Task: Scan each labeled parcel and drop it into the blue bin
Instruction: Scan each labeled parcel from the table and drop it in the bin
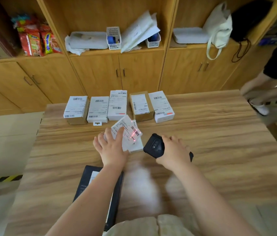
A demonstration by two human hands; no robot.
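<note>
The left hand (pixel 109 147) lies with straight fingers on a white parcel (pixel 129 132) on the table, while the right hand (pixel 173 150) grips the scanner (pixel 153 145). Its red line crosses the barcode. Hold the parcel steady with the beam across every bar; the dark box (pixel 98 189) nearby may be the bin.

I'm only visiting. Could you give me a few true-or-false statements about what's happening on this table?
1. Five labeled parcels stand in a row at the far side of the table. True.
2. The right hand holds a white device. False: the scanner it holds is black.
3. Red light falls on the label of the white parcel under the left hand. True.
4. A blue bin stands beside the row. False: no blue bin is in view.
</note>
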